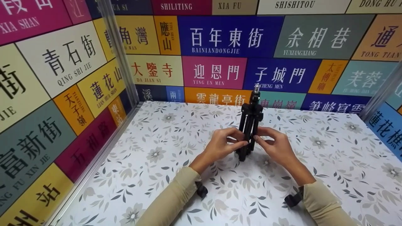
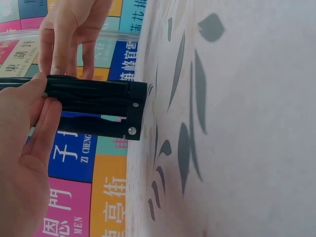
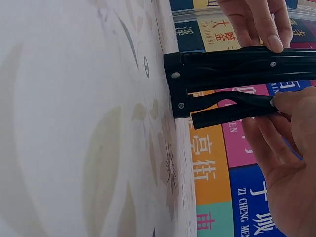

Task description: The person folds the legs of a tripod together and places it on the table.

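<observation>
A small black tripod (image 1: 251,110) stands upright on the floral surface with its legs folded nearly together and a silver screw (image 1: 257,88) on top. Thumb and fingers of my left hand (image 1: 224,142) pinch one of its legs from the left. On the opposite side, my right hand (image 1: 278,147) pinches another leg at about the same height. Seen from the right wrist, the leg (image 3: 217,117) in my right fingers angles slightly away from the others. Rivets (image 2: 132,131) show on the leg ends close to the surface in the left wrist view.
White cloth (image 1: 176,185) with grey leaves and flowers covers the table. Colourful panels with Chinese lettering (image 1: 230,36) rise behind it and along the left, with a clear corner strip (image 1: 121,50) between. Black wrist mounts (image 1: 202,190) sit below both sleeves.
</observation>
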The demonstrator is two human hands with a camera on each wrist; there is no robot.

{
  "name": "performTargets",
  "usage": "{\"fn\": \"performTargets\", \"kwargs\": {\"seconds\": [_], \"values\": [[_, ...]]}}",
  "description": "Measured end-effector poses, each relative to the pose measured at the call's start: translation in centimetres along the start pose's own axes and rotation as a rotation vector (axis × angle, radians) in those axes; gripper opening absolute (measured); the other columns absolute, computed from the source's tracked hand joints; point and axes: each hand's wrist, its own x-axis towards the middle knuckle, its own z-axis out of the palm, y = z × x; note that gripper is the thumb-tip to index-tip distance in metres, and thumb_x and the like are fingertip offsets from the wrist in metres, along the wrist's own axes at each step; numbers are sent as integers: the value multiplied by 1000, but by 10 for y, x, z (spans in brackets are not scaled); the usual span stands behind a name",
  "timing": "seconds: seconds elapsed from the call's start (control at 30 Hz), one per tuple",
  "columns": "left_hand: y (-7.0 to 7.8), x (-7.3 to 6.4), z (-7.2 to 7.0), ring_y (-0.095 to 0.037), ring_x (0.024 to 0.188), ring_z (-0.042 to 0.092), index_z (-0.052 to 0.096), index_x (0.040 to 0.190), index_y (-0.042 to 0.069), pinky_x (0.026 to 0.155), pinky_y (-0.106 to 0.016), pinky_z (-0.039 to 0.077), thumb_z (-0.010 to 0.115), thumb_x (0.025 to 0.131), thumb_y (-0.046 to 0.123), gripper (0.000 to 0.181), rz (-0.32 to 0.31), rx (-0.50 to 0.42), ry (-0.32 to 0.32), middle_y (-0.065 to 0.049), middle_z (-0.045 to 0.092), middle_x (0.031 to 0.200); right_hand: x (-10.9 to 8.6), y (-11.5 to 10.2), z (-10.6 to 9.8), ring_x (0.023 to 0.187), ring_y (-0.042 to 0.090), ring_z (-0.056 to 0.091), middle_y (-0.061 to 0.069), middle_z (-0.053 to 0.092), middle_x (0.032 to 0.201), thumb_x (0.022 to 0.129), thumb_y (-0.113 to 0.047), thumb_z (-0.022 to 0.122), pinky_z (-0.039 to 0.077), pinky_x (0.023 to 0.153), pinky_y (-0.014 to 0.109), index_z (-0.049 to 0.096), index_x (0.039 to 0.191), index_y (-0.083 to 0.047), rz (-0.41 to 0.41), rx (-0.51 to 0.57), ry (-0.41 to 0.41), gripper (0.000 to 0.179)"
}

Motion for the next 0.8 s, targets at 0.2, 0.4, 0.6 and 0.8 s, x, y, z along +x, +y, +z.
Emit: {"fn": "performTargets", "kwargs": {"seconds": [0.2,0.4,0.6,0.8], "values": [[0,0,0,-2,88,72,71,103,12,76,-20,63,78,89,22,19,0,6,3,0,76,96,0,-1,2,99,30,72,17,75,107,91,-5,72,63,74,21,69,122,-3,-26,-17,3,31],[-1,1,0,-2,88,72,71,102,11,76,-19,63,78,89,22,19,1,5,4,-2,77,96,-1,-3,3,98,30,72,17,75,106,91,-4,72,63,73,20,68,121,-1,-25,-34,0,31],[-1,1,0,-1,88,71,71,103,10,76,-20,63,78,89,21,19,2,19,4,-2,76,96,-1,-3,3,97,29,72,16,75,106,91,-4,72,63,74,20,68,121,-1,-21,-50,3,30],[0,1,0,-4,88,72,71,102,11,77,-19,63,78,89,22,19,1,29,10,-1,76,95,-1,-4,4,97,25,72,15,75,107,92,-6,72,62,74,20,68,121,-2,8,-68,2,30]]}}
